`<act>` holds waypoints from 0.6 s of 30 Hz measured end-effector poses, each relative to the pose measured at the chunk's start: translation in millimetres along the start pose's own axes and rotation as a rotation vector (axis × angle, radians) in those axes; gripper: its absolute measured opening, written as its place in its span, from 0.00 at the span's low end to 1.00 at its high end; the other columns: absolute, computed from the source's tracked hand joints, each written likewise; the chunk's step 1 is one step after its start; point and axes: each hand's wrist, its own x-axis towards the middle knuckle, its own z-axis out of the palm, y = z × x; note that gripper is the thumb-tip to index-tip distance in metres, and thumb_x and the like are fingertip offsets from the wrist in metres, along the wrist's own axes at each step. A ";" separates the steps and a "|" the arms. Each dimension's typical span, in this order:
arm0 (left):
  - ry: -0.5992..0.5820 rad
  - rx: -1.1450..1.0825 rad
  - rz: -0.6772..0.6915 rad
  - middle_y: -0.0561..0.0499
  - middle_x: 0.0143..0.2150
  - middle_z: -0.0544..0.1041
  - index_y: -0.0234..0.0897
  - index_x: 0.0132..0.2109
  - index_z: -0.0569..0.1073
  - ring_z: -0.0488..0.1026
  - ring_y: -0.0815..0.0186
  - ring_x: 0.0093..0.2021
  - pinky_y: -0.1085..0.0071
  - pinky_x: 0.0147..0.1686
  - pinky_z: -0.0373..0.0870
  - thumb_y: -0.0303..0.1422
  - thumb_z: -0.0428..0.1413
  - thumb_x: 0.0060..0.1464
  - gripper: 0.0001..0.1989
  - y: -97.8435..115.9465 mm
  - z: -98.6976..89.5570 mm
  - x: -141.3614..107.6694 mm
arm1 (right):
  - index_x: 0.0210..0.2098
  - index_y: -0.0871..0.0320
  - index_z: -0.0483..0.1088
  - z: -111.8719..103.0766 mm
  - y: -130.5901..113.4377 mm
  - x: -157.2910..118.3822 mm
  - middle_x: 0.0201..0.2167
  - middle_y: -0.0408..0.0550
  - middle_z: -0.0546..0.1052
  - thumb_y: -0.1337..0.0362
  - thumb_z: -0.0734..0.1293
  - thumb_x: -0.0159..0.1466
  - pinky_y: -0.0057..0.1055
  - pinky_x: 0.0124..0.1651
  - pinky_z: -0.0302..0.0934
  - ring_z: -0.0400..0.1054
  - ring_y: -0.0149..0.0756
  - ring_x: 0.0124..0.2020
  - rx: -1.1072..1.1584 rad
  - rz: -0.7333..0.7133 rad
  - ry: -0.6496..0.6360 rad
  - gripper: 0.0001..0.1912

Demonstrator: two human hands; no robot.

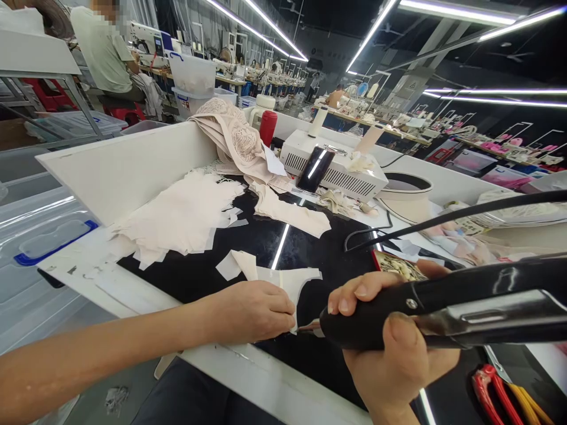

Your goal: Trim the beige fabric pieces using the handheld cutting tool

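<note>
My left hand (259, 313) pinches the lower corner of a thin cream fabric piece (283, 278), which lies on the black glossy tabletop (261, 248) with one end folded over. My right hand (398, 360) is wrapped around a black handheld tool with a metal tip (365, 321), which also has a long silver lever. Its tip meets the fabric corner close to my left fingertips; whether it presses on the cloth is hard to see. Behind the cloth lies a stack of narrow cream fabric pieces (295, 213). A wide pile of cream fabric pieces (181, 212) spreads at the left.
A white vented box (334, 162) stands at the back with a dark phone (315, 169) leaning on it. Beige lace fabric (234, 130) heaps over the left partition (133, 165). A black cable (465, 215) arches at right, above red-handled scissors (487, 386). A person (104, 56) sits far left.
</note>
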 end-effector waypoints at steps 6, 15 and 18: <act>-0.016 0.005 -0.001 0.47 0.42 0.81 0.33 0.46 0.77 0.79 0.65 0.43 0.69 0.55 0.75 0.24 0.50 0.74 0.11 1.1 -0.7 0.0 | 0.55 0.51 0.67 1.5 0.4 -1.2 0.29 0.37 0.76 0.61 0.76 0.62 0.31 0.22 0.69 0.69 0.33 0.21 -0.002 -0.004 -0.001 0.24; -0.063 -0.032 -0.012 0.47 0.44 0.81 0.33 0.47 0.77 0.78 0.64 0.45 0.68 0.55 0.76 0.26 0.54 0.72 0.06 3.9 -8.1 -0.7 | 0.58 0.49 0.66 -4.0 -1.1 -0.2 0.31 0.38 0.76 0.59 0.75 0.65 0.33 0.23 0.71 0.71 0.33 0.23 -0.021 0.022 -0.065 0.25; -0.093 -0.052 -0.012 0.48 0.43 0.81 0.33 0.47 0.77 0.78 0.65 0.45 0.69 0.57 0.76 0.28 0.58 0.71 0.03 14.3 -14.1 -6.7 | 0.56 0.50 0.68 -11.5 -3.9 12.7 0.30 0.38 0.77 0.60 0.77 0.63 0.32 0.23 0.71 0.71 0.33 0.22 -0.029 -0.016 -0.023 0.24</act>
